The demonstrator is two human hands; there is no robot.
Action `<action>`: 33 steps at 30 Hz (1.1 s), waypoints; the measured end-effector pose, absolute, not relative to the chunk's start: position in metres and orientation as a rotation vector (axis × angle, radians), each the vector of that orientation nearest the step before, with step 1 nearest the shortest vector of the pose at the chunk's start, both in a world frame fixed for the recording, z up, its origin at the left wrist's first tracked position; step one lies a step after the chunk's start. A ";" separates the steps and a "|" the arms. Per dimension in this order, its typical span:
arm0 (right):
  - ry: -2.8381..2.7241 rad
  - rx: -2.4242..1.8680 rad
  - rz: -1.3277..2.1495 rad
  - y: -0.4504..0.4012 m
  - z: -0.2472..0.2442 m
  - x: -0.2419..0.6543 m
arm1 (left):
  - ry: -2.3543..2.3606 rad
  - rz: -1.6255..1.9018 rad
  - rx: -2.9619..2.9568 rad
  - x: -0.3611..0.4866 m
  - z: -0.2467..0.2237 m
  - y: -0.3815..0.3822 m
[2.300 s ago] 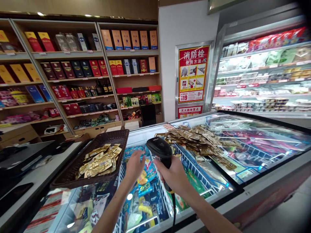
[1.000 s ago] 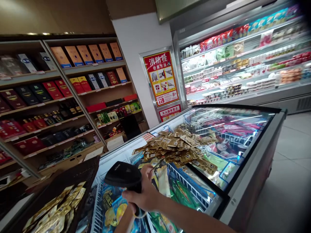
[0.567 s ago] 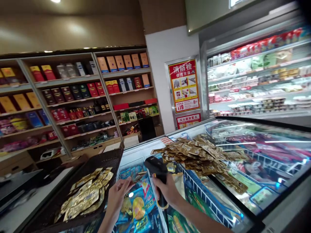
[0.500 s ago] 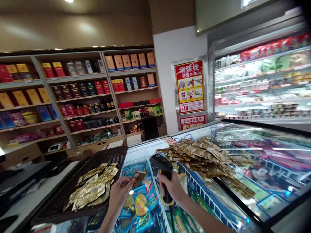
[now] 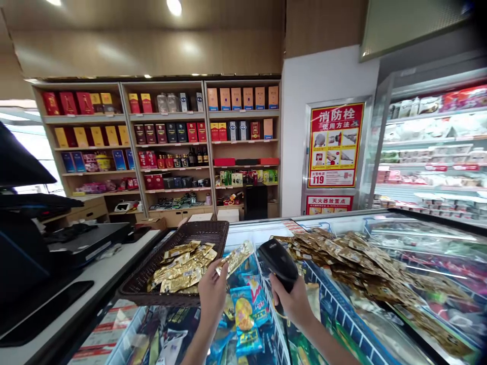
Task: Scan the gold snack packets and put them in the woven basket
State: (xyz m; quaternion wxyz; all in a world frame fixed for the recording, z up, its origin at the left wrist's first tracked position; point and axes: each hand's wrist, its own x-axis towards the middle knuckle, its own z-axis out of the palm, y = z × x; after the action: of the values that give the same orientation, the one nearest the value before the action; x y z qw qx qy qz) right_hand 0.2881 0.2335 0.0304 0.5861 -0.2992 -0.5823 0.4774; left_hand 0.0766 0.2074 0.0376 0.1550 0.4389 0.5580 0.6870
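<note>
Compared with half a second ago, when it lay low over the blue snack packs (image 5: pixel 247 306), the gold packet (image 5: pixel 236 258) is now raised with its bright side catching the light, so that it and the black scanner (image 5: pixel 279 263) stand side by side, apart. The left hand (image 5: pixel 213 285), near the right edge of the brown basket (image 5: pixel 201 232), has its fingers clamped on the packet's lower end, the packet tilting up rightward. The right hand (image 5: pixel 297 299) has its fingers wrapped around the scanner's handle, forearm slanting in from lower right.
</note>
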 end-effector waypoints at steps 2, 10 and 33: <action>-1.369 -0.700 1.107 0.230 0.023 0.289 | 1.612 2.019 1.271 0.074 0.042 0.205; -1.376 -0.685 1.259 0.212 0.019 0.278 | 1.809 1.992 1.289 0.058 0.050 0.203; -1.359 -0.740 1.411 0.180 0.041 0.266 | 1.565 2.061 1.335 0.048 0.042 0.211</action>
State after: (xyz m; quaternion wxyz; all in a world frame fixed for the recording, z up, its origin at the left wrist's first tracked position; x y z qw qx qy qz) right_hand 0.2656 0.1795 0.0407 0.5002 -0.3059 -0.5620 0.5834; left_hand 0.0478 0.2108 0.0424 0.1146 0.4554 0.5340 0.7030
